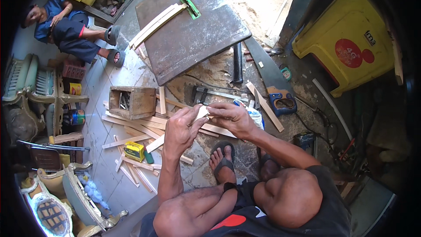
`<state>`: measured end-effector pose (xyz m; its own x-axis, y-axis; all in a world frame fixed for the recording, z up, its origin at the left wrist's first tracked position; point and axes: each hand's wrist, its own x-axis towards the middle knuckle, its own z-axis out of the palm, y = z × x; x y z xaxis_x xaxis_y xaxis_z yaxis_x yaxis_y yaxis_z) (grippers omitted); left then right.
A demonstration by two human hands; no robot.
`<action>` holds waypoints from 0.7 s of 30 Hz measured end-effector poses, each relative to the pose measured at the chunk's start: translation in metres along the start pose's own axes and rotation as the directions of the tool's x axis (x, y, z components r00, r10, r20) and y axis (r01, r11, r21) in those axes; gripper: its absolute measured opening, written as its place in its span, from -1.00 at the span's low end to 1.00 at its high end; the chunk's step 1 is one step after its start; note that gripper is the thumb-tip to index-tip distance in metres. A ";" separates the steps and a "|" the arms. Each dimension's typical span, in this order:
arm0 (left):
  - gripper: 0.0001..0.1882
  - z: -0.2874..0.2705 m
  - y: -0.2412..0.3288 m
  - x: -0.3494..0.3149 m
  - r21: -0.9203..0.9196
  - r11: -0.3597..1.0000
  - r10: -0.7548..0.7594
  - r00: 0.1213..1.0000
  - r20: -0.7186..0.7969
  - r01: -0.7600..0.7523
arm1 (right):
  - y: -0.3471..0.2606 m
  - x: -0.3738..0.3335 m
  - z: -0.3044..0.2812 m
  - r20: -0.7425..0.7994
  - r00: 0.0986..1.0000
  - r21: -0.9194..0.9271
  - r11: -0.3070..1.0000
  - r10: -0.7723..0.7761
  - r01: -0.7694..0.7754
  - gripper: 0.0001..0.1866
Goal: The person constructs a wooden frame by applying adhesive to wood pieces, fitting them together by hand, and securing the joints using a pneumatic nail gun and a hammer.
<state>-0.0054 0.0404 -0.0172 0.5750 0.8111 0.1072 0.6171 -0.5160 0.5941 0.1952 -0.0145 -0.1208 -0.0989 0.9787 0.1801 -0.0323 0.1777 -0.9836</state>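
Observation:
In front of my body, my left hand (180, 127) is closed with thumb and fingers on a small pale piece of wood (202, 113). From the other side my right hand (232, 117) pinches the end of the same piece, so both hands meet at it. Below them lie several pale wood strips (153, 125), piled on the floor beside an open wooden box (144, 104) holding small dark items. A bar clamp (221, 93) rests just beyond my right hand. Near that wrist is a white and blue packet (255, 116), partly hidden.
A dark table top (193, 39) with a green insert stands ahead, strips lying across it. To the right are a handsaw (265, 68) and a yellow plastic stool (351, 39). A yellow box (134, 151) sits left. Another person (66, 26) sits far left, near ornate chair frames (52, 83).

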 end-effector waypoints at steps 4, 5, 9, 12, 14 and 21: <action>-0.54 -0.004 0.004 -0.004 -0.008 0.995 -0.099 0.995 0.031 0.099 | -0.001 0.004 0.001 0.015 0.998 -0.076 0.995 -0.060 0.061 -0.61; -0.53 -0.003 0.004 -0.003 -0.009 0.993 -0.115 0.993 0.033 0.115 | -0.003 0.003 0.000 0.010 0.995 -0.113 0.989 -0.096 0.096 -0.59; -0.52 -0.009 0.006 -0.003 0.019 0.985 -0.169 0.985 0.032 0.169 | -0.017 -0.003 0.012 -0.028 1.000 0.060 0.998 0.004 -0.002 -0.46; -0.53 -0.001 0.003 0.002 0.015 0.987 -0.158 0.987 0.041 0.158 | -0.003 -0.009 0.003 0.006 0.999 -0.008 0.999 0.035 -0.035 -0.39; -0.53 0.001 0.003 0.003 0.012 0.986 -0.164 0.986 0.028 0.164 | -0.002 -0.007 0.004 -0.005 0.993 0.005 0.993 0.114 -0.114 -0.44; -0.52 0.010 -0.003 -0.003 -0.126 0.952 -0.290 0.953 -0.085 0.278 | 0.016 0.004 0.006 -0.025 0.991 -0.160 0.979 -0.131 0.125 -0.50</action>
<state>-0.0033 0.0366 -0.0272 0.3236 0.9462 -0.0018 0.6797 -0.2311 0.6961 0.1883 -0.0078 -0.1361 -0.0684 0.9494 0.3066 0.1147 0.3127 -0.9429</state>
